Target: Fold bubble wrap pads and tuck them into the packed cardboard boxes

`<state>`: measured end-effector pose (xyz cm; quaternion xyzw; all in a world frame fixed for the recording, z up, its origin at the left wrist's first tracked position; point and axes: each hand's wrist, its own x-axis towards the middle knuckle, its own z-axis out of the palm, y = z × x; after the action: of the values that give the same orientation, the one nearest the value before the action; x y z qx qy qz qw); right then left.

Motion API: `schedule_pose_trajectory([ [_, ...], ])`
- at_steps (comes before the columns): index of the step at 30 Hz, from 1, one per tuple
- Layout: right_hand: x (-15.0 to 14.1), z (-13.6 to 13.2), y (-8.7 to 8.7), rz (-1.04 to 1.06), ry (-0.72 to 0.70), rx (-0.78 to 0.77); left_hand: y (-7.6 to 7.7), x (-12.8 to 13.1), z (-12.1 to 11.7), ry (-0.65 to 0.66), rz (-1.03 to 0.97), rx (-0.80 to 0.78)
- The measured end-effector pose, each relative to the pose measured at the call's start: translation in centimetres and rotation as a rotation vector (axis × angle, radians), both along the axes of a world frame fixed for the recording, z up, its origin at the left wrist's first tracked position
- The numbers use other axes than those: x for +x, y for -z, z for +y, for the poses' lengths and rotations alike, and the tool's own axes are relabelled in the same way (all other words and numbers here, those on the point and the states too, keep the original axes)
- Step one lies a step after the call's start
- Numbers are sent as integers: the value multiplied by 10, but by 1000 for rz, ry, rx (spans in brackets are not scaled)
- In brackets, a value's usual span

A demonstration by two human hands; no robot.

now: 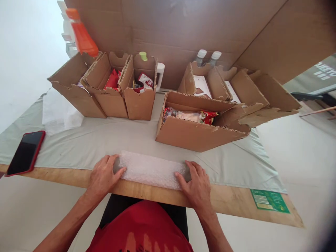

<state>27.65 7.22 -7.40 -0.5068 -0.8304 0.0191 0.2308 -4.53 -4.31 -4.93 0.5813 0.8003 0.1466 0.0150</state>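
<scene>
A long, flat roll of clear bubble wrap [151,170] lies along the front edge of the table. Greyish ends of something inside it show at both sides, but what it is stays hidden. My left hand [105,173] grips the left end, thumb on the near side and fingers behind. Around the right end my right hand [196,180] is closed in the same way, its thumb pressed on the wrap.
Behind the wrap stands a cardboard box [202,134] with red packets. Several more cardboard bins [140,105] line the back, near an orange bottle [83,36] and white-capped bottles [201,57]. A red-cased phone [25,152] and white foam sheets [59,112] lie left.
</scene>
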Motion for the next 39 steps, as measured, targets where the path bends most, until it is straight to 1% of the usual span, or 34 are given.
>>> schedule_pose_trajectory([
  [1, -3, 4, -2, -36, -16, -5, -1, 0, 1, -9, 18, -31],
  [3, -9, 12, -6, -52, -53, -35, -4, 1, 4, -5, -6, -90],
  [5, -14, 15, -12, 15, -88, -90, -6, 4, 6, 14, -68, -97],
  [6, -15, 14, -16, 71, -108, -141, -8, 5, 5, 23, -102, -79],
  [8, -12, 7, -25, 192, -130, -296, -14, 4, 4, 34, -155, -35],
  [11, -2, -18, -38, 364, -124, -544, -29, -5, 8, 43, -186, -10],
  [13, -2, -40, -41, 483, -144, -617, -39, -13, 25, 78, -163, -1],
  [15, -10, -63, -38, 553, -200, -646, -46, -15, 55, 147, -123, 19],
  [18, -32, -87, -24, 530, -264, -661, -45, -11, 104, 259, -78, 38],
  [19, -38, -92, -20, 511, -263, -658, -43, -9, 113, 287, -66, 50],
  [20, -44, -95, -16, 500, -253, -661, -40, -8, 116, 313, -57, 67],
  [21, -47, -96, -14, 500, -234, -678, -37, -7, 113, 336, -50, 87],
  [22, -49, -96, -13, 506, -214, -717, -33, -6, 101, 354, -45, 110],
  [23, -49, -94, -13, 522, -199, -769, -29, -5, 84, 383, -44, 137],
  [25, -47, -90, -18, 568, -199, -904, -21, 0, 37, 456, -47, 184],
  [26, -46, -87, -21, 595, -202, -975, -18, 5, 12, 561, -56, 218],
  [27, -45, -84, -25, 623, -198, -1048, -14, 12, -11, 638, -63, 221],
  [28, -45, -82, -29, 655, -188, -1121, -10, 20, -29, 702, -75, 202],
  [29, -46, -80, -32, 690, -171, -1194, -7, 28, -42, 742, -84, 187],
  [30, -47, -78, -36, 728, -153, -1257, -3, 38, -50, 757, -93, 191],
  [32, -47, -78, -40, 806, -130, -1336, 6, 53, -53, 733, -114, 250],
  [35, -42, -80, -41, 894, -171, -1358, 15, 66, -41, 649, -223, 388],
  [36, -38, -80, -40, 913, -203, -1321, 15, 67, -37, 610, -301, 414],
  [37, -34, -80, -39, 912, -232, -1245, 15, 67, -35, 556, -409, 412],
  [39, -27, -76, -37, 825, -264, -1002, 9, 65, -32, 411, -636, 339],
])
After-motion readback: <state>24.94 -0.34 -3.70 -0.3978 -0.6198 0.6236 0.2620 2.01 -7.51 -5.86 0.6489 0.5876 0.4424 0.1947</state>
